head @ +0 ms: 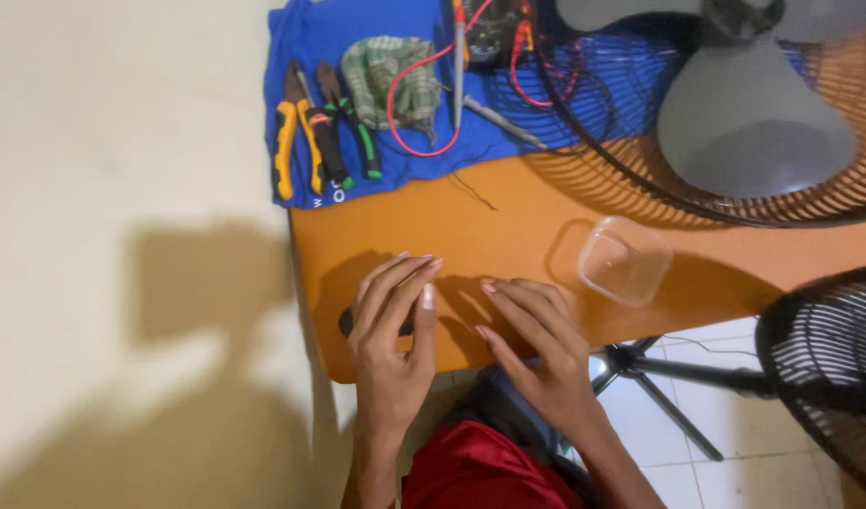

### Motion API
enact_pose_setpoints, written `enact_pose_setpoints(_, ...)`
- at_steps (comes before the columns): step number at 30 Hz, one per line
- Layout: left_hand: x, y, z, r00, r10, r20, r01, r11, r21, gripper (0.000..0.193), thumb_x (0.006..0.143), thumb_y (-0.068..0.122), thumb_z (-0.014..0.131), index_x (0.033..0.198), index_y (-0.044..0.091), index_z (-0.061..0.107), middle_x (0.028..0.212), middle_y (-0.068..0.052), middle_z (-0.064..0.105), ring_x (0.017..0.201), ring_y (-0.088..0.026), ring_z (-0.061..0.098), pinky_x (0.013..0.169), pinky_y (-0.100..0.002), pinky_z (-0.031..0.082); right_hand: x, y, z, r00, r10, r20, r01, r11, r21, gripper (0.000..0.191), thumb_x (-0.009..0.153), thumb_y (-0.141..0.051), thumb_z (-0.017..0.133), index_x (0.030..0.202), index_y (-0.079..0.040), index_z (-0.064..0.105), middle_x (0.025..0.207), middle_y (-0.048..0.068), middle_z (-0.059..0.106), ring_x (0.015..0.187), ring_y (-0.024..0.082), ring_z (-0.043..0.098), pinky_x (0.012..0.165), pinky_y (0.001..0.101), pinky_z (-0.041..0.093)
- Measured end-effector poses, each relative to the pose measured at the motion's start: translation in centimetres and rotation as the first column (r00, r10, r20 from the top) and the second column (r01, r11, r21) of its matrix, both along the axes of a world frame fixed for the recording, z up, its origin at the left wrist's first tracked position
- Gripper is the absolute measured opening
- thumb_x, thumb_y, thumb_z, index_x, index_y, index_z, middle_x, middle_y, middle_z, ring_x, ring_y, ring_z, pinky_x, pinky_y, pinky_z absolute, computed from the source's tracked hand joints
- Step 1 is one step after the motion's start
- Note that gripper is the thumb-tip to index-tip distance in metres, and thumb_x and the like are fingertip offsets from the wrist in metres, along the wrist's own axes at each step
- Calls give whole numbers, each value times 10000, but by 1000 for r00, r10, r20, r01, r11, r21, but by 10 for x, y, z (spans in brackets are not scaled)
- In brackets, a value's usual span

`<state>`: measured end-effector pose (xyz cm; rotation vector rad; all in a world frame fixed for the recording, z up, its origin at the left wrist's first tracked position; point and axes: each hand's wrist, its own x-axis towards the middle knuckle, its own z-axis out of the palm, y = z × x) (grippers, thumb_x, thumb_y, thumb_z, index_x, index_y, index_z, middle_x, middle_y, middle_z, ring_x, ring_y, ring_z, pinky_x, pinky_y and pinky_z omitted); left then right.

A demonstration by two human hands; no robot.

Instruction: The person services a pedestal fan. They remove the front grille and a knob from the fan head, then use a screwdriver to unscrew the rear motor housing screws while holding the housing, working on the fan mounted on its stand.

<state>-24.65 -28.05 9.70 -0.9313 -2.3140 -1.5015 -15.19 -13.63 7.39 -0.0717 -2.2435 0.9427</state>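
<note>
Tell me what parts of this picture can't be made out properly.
- Dark object under the left hand: head view, mostly covered by the fingers, so its kind is unclear.
- Meter with red wires: cut off by the top edge.
- Fan: cut off by the top and right edges.
- Second fan grille: cut off at the right edge.
- Whether the right hand holds anything: cannot tell.

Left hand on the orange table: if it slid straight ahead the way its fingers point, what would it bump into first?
Probably the blue cloth. The left hand points up the bare orange table, and the way looks free until the cloth's edge, near the green-handled pliers. The exact line is uncertain.
</note>
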Motion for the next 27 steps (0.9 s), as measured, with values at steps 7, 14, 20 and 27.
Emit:
enact_pose_setpoints(7, 9, 28, 7, 986, -161, -40, 162, 987, 24, 218, 1012, 40, 607, 1201, 24, 716, 1215, -101, 721, 1238, -293, 657, 1072, -399, 501, 29, 8, 7, 987, -153, -57, 154, 988, 5, 473, 815, 30, 806, 1268, -7, 672, 1240, 136, 697, 1139, 320, 669, 961, 385, 550)
enact_pose_setpoints(14, 28, 63, 5, 923, -378, -70, 381, 924, 37, 208, 1013, 24, 603, 1189, 30, 715, 1209, -97, 719, 1222, -296, 672, 1073, -394, 517, 68, 18, 9, 937, -330, -113, 336, 941, 36, 446, 826, 30, 818, 1247, -16, 675, 1236, 123, 706, 1111, 315, 693, 946, 387, 568)
enact_pose_setpoints(20, 53, 96, 13, 805, -590, -58, 592, 804, 52, 208, 1001, 7, 594, 1175, 7, 708, 1210, -117, 715, 1225, -308, 671, 1082, -398, 512, 106, 23, 18, 859, -494, -132, 499, 867, 3, 422, 849, 30, 816, 1244, -13, 673, 1240, 120, 702, 1124, 317, 686, 943, 393, 577)
enact_pose_setpoints(27, 95, 139, 15, 641, -766, -45, 766, 633, 112, 210, 986, -7, 594, 1163, 2, 707, 1182, -130, 715, 1215, -311, 679, 1068, -396, 515, 149, 29, 19, 700, -695, -162, 707, 707, 22, 384, 819, 37, 799, 1186, -22, 705, 1184, 105, 709, 1088, 304, 688, 935, 398, 572)
